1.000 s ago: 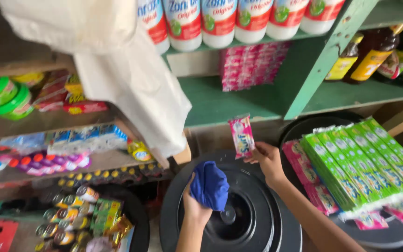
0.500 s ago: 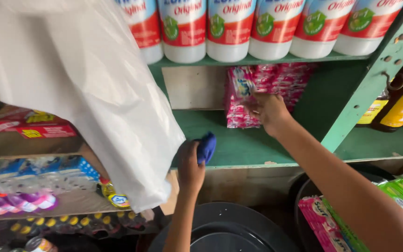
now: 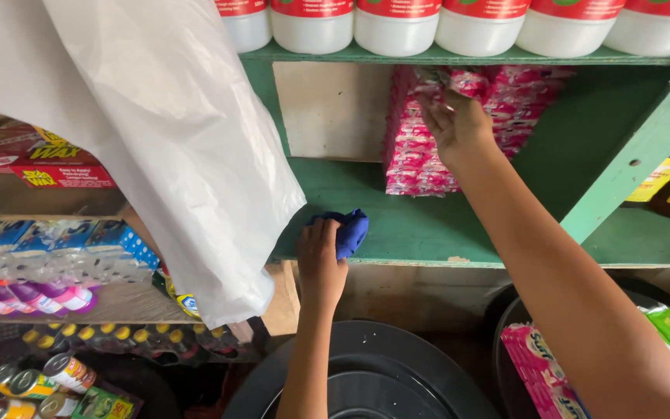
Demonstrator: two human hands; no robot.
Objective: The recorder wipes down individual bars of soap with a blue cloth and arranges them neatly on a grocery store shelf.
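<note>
The blue cloth [image 3: 349, 230] is a small, crumpled wad of soft fabric, pressed flat onto the green shelf [image 3: 428, 225] near its front edge, toward the left end. The pink sachet [image 3: 465, 82] is a small glossy packet, pinched at the top of a stack of pink sachets [image 3: 412, 155] that stands upright against the shelf's back, right of the middle.

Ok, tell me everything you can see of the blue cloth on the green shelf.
The blue cloth is a small, soft, bunched-up rag in deep blue, crumpled into folds rather than spread flat. It lies on the front part of the green shelf, just right of the hanging white plastic bag. The left hand presses on it from below, fingers over its left side.
</note>
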